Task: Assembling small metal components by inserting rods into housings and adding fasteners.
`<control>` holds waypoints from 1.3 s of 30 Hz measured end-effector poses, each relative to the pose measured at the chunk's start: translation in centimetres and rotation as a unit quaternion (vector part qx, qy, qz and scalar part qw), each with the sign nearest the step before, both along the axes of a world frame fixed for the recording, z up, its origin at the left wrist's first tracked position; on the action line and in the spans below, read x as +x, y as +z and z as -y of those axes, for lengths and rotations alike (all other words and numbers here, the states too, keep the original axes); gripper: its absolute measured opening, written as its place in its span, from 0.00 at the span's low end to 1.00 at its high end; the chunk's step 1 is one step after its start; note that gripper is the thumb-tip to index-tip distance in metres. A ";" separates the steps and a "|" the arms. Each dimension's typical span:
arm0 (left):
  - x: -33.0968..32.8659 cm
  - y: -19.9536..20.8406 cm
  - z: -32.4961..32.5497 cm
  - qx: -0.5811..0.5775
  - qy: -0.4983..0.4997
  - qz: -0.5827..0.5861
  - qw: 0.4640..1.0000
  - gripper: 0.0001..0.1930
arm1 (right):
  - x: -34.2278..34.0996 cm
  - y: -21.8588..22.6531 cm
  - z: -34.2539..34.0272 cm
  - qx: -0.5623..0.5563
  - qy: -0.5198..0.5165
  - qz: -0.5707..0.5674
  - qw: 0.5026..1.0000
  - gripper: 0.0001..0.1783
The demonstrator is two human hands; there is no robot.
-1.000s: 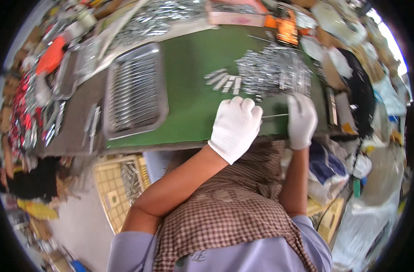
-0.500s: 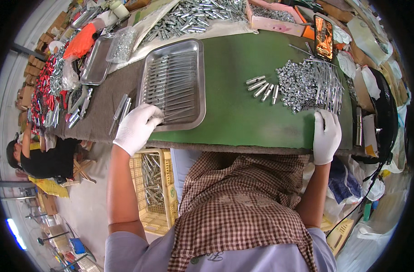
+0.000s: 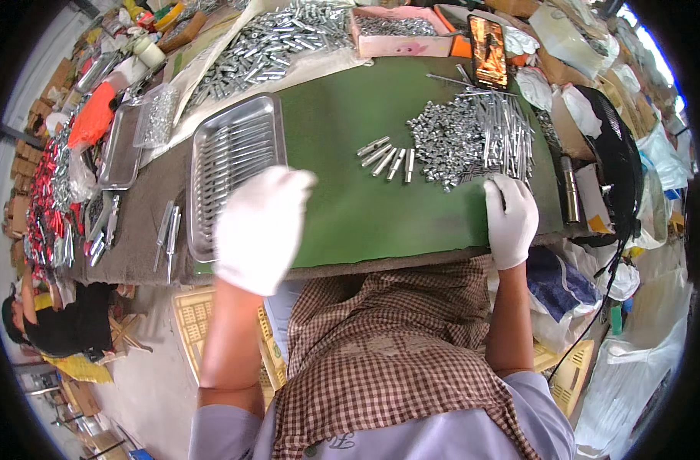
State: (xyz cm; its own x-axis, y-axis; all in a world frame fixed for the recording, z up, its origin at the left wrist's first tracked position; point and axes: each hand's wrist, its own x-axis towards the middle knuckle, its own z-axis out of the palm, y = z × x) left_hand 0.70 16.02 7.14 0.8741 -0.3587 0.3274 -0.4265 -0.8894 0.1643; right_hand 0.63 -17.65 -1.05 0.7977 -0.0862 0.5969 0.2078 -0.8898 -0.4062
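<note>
My left hand [image 3: 261,230], in a white glove, is lifted over the right side of a metal tray [image 3: 279,126]. Motion smears its fingers, so what they hold, if anything, is hidden. Inside the tray lies a row of thin metal rods with thicker sleeve ends [image 3: 238,146]. My right hand [image 3: 512,222], also gloved, rests at the near end of a bundle of long thin rods [image 3: 509,130]. Its fingers are bent together at the tips, and their contents cannot be made out. Beside the rods lies a pile of small metal nuts [image 3: 446,142]. Several metal sleeves [image 3: 387,159] lie left of the pile.
A phone [image 3: 488,52] stands behind the rods. At the back are a heap of metal sleeves [image 3: 277,46] and a pink box [image 3: 402,32] of small parts. Another tray [image 3: 121,149] and loose tubes [image 3: 168,234] lie left. A person [image 3: 66,322] sits at far left.
My left hand has left the tray's near corner and moved right, over its right side. The right hand stays by the rods' near ends. The whole view has shifted, with the table appearing further left.
</note>
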 end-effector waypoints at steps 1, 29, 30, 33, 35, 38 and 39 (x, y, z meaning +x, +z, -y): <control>1.1 -0.9 2.3 -0.009 -0.013 0.002 1.000 0.08 | 0.0 0.1 -0.1 0.002 0.004 0.008 1.000 0.07; -0.4 -7.6 12.5 -0.140 -0.140 -0.016 0.980 0.07 | -1.9 0.3 1.8 -0.057 0.144 -0.039 0.987 0.11; -0.6 -7.6 12.5 -0.159 -0.113 -0.011 0.981 0.06 | -2.6 0.1 2.2 -0.082 0.154 -0.046 0.984 0.12; -1.1 -7.4 11.9 -0.155 -0.090 -0.018 0.984 0.05 | -3.1 0.4 1.0 -0.091 0.176 -0.075 0.977 0.13; -1.1 -7.5 11.5 -0.154 -0.095 -0.024 0.983 0.05 | -2.9 0.5 0.4 -0.079 0.176 -0.090 0.977 0.09; -1.1 -7.8 11.7 -0.163 -0.118 -0.035 0.979 0.07 | -3.2 0.5 0.5 -0.080 0.149 -0.093 0.981 0.07; -1.2 -7.9 11.7 -0.166 -0.114 -0.031 0.979 0.07 | -3.3 0.5 0.5 -0.078 0.147 -0.084 0.982 0.07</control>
State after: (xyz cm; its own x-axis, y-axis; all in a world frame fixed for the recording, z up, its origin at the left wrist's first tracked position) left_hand -0.48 4.31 -0.76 0.8054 -0.4294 0.4086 -0.5881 -0.6652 0.4600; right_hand -2.64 -18.11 -0.52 0.8624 0.2456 0.4427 0.4076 -0.8555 -0.3193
